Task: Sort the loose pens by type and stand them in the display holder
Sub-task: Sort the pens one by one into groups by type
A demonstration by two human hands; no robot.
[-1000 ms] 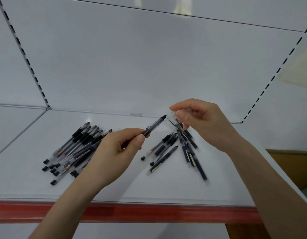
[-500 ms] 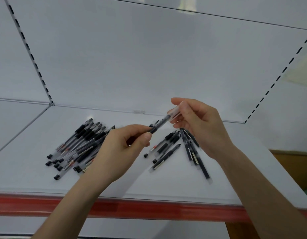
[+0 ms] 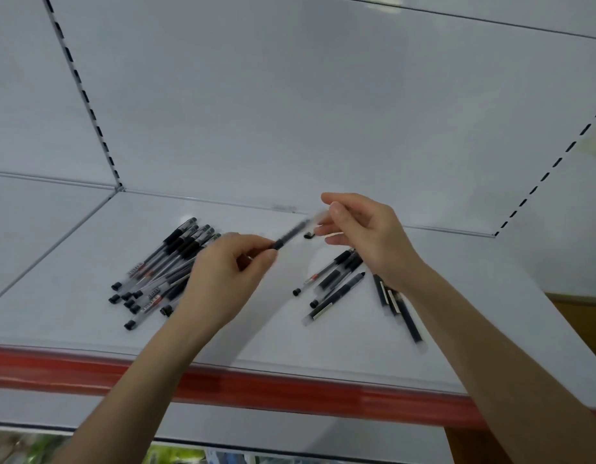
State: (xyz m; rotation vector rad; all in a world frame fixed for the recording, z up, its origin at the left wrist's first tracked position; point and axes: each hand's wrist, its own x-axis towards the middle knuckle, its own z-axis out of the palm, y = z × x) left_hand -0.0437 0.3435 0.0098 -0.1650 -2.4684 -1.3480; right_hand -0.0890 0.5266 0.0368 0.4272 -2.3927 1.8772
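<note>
White shelf (image 3: 89,249) | pen (image 3: 291,234) (blurred) pinched between left hand (image 3: 228,279), right hand (image 3: 366,236) grips

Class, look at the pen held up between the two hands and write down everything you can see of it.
The slim pen with a dark grip and clear plastic barrel is blurred by motion. It slants in the air above the white shelf, touching no other pen. The left hand pinches its lower, dark end between thumb and fingers; the right hand holds its upper, pale translucent end, which may be a cap. Finer markings cannot be read.
</note>
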